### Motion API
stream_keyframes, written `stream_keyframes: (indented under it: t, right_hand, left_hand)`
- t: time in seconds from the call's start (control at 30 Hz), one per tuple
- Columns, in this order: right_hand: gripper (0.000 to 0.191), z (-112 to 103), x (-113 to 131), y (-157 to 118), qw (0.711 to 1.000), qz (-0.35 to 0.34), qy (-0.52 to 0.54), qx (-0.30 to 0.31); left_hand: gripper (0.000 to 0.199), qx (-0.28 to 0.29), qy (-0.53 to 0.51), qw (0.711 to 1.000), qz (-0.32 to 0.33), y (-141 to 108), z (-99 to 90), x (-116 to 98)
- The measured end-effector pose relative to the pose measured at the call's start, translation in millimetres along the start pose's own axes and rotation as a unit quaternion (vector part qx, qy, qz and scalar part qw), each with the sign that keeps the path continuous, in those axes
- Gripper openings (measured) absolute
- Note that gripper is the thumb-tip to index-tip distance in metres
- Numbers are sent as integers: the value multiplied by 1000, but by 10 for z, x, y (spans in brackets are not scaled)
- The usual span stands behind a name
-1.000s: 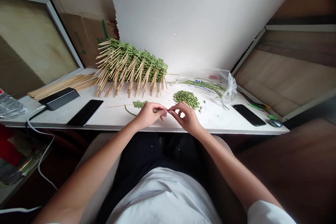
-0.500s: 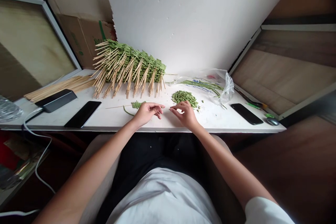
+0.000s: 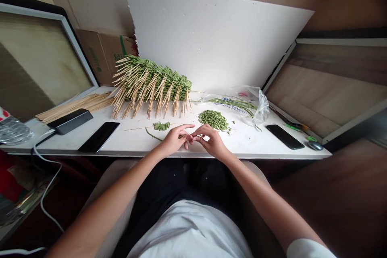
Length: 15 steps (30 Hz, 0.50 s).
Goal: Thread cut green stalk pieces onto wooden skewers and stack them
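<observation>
A long green bean (image 3: 153, 134) runs out to the left from my left hand (image 3: 176, 139), which is closed around it near the table's front edge. My right hand (image 3: 211, 138) meets the left one, thumb and fingers pinched at the bean's end; the tip itself is hidden between the fingers. Behind my left hand lies a skewer threaded with short bean pieces (image 3: 161, 126), its bare stick pointing left. A heap of cut bean pieces (image 3: 213, 119) sits just beyond my right hand, with a few strays beside it.
Loaded bean skewers (image 3: 160, 78) are stacked at the back left, sticks facing forward. Bare skewers (image 3: 72, 107) lie left of them. A plastic bag (image 3: 262, 105) with long beans (image 3: 234, 104) is at the back right. Phones (image 3: 99, 137) (image 3: 284, 137) flank the work area.
My hands have come together; the right fingertips, apart from the left hand before, now touch it at the bean. The camera view has tilted slightly upward.
</observation>
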State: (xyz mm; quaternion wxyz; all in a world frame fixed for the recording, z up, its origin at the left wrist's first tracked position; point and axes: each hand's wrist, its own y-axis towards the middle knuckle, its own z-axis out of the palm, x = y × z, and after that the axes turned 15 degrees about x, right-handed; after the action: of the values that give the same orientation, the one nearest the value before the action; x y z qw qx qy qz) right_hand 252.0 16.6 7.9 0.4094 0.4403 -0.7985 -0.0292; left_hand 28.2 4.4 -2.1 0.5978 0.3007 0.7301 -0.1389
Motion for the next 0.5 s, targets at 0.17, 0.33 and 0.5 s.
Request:
stream_keyframes:
  t: [0.17, 0.33, 0.5]
  right_hand:
    - [26, -38, -40, 5, 998, 10, -26, -58]
    - [20, -31, -86, 3, 994, -24, -89, -53]
    - [21, 11, -66, -5, 989, -22, -135, -57]
  left_hand:
    - [40, -18, 30, 999, 20, 10, -67, 4]
    - [40, -46, 56, 997, 28, 15, -97, -2]
    - [41, -43, 49, 997, 28, 16, -65, -17]
